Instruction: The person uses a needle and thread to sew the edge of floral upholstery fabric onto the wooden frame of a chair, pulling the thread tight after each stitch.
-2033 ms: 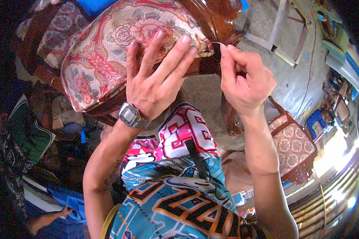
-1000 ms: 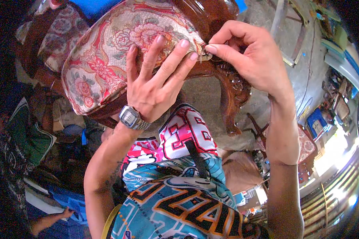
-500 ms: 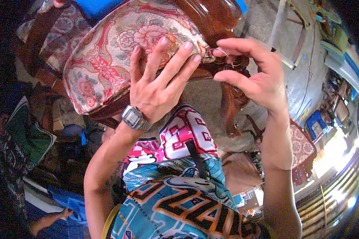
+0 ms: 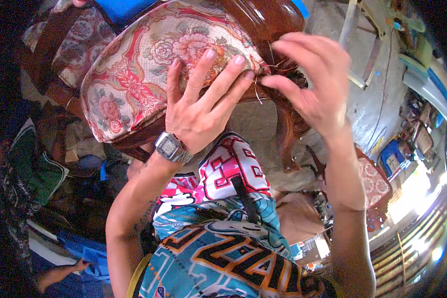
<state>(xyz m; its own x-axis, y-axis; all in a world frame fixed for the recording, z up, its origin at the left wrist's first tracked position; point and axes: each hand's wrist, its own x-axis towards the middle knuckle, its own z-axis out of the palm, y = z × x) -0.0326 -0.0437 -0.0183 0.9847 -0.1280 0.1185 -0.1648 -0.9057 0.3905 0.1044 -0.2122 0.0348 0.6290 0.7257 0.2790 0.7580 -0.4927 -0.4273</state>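
Observation:
A floral upholstered seat [image 4: 134, 82] in red, cream and grey is set in a dark, glossy carved wooden frame [image 4: 263, 22]. My left hand [image 4: 198, 109] rests on the fabric near its front edge, fingers spread, a digital watch [image 4: 169, 147] on the wrist. At the seat's right corner, pale thread [image 4: 258, 94] hangs loose from the cover's edge. Beside that corner, my right hand [image 4: 315, 82] has its thumb and forefinger apart, slightly blurred. The thumb tip is close to the thread. Whether a needle is there is too fine to tell.
A carved chair leg [image 4: 287, 144] stands below the corner. Another floral seat piece [image 4: 374, 184] lies at right. Wooden frame pieces [image 4: 357, 49] lie on the concrete floor. Another person's hand [image 4: 82, 265] shows at lower left, near blue material.
My right hand has shifted slightly up and left, its thumb moving in toward the seat corner. A thread end now hangs below the corner. My left hand stays on the fabric, barely shifted.

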